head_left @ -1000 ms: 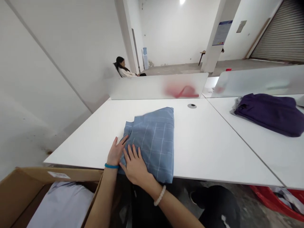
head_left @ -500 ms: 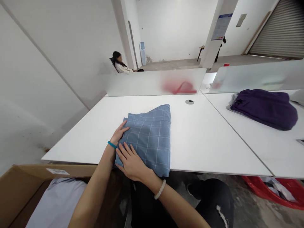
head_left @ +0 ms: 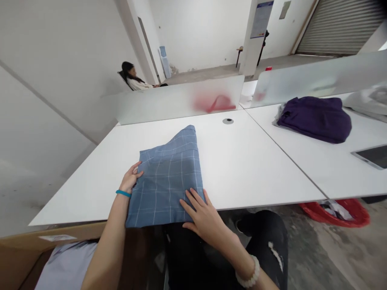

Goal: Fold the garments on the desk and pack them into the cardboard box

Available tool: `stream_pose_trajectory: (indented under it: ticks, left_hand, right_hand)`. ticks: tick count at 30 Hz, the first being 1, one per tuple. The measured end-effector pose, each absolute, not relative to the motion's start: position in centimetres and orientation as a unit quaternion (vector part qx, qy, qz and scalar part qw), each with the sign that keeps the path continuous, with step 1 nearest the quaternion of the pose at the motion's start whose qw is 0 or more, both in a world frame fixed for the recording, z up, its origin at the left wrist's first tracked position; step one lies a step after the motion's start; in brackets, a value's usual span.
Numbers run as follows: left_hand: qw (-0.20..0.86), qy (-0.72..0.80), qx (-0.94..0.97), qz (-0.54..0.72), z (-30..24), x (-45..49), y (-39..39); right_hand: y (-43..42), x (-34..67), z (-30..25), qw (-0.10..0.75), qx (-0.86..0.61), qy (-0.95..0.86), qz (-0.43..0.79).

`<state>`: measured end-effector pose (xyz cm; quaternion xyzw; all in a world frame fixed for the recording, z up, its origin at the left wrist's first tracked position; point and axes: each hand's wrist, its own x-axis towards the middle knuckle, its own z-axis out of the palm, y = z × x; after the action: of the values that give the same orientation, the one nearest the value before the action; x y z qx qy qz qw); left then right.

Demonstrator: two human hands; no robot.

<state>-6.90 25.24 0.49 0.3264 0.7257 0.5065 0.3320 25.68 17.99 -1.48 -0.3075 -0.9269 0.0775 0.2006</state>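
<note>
On my left, below the table's near edge, stands an open cardboard box [head_left: 86, 230] with pale lilac cloth [head_left: 65, 266] lying in it. On the floor to the right, under the table's edge, a red tub [head_left: 359, 219] holds dark and white cloth [head_left: 340, 210].

My right hand [head_left: 203, 215] lies palm down on the near right corner of the blue checked cloth [head_left: 166, 181], fingers spread well apart, the thumb at its lower edge. My left hand [head_left: 130, 178] is at the cloth's left edge, thumb and forefinger a little apart; with the other fingers hidden, I can't tell whether it pinches the edge or merely rests against it. The cloth lies folded on the white table [head_left: 242, 169] in front of me, its near edge just over the table's.

Counting up: two containers, one blue cloth under my two hands, one purple bundle [head_left: 314, 119] on the tabletop to my right, two frosted panels [head_left: 178, 98] along the back, one blue band [head_left: 123, 193] on my left wrist, one white bracelet [head_left: 249, 274] on my right, and one seated person [head_left: 137, 84] beyond the panels.
</note>
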Motion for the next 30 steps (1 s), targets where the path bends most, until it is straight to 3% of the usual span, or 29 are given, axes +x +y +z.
stream_pose_trajectory:
  ticks: [3,7,11,16,22,30]
  left_hand:
    - [0.297,0.781,0.344,0.428,1.8,-7.5,25.7]
    - [0.092,0.799,0.502,0.319,4.5,-4.2,26.2]
    - [0.146,0.636,0.715,0.252,4.7,4.9,26.6]
    - [0.066,0.618,0.778,0.095,1.1,11.8,30.7]
    - [0.085,0.647,0.740,0.164,0.1,11.3,34.5]
    - [0.062,0.680,0.693,0.233,3.8,7.2,30.6]
  right_hand:
    - [18.1,25.6,-2.2,0.187,-0.296,-0.935,0.064]
    - [17.8,24.6,-2.7,0.202,-0.298,-0.932,0.046]
    - [17.6,23.8,-3.1,0.204,-0.311,-0.927,0.041]
    - [17.3,23.6,-3.0,0.179,-0.328,-0.924,0.078]
    - [18.3,24.4,-1.8,0.146,-0.312,-0.932,0.108]
    - [16.9,26.5,-0.9,0.117,-0.288,-0.940,0.140]
